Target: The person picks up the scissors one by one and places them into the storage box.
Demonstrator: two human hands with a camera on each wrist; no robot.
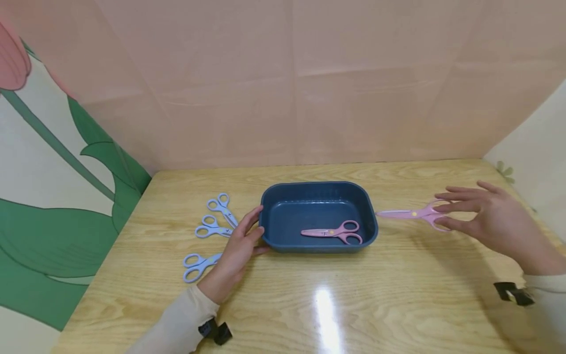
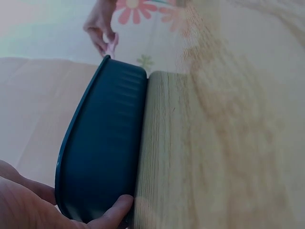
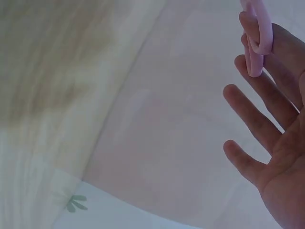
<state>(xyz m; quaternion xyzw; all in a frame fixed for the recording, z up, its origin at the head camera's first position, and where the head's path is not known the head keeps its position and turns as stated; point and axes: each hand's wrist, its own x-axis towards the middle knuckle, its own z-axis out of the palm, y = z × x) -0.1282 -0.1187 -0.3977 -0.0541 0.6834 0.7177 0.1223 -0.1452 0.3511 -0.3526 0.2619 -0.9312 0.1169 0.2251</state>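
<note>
A dark blue rectangular tray point(image 1: 318, 249) stands on the wooden table, and my left hand point(image 1: 236, 250) grips its left end. In the left wrist view, fingers of that hand lie against the tray's side wall point(image 2: 105, 143) and rim. Inside the tray, pink scissors point(image 1: 327, 232) lie at the front right. My right hand point(image 1: 499, 216) pinches a second pair of pink scissors point(image 1: 400, 214) by the handle loops, right of the tray. The blades point left, their tips by the tray's right rim. The right wrist view shows the pink handle point(image 3: 259, 33) between thumb and fingers, other fingers spread.
Three light blue scissors lie left of the tray: one at the back point(image 1: 223, 209), one in the middle point(image 1: 212, 227) and one in front point(image 1: 199, 265), partly covered by the left hand. A pinkish sheet point(image 1: 292, 98) hangs behind the wooden table point(image 1: 283, 305).
</note>
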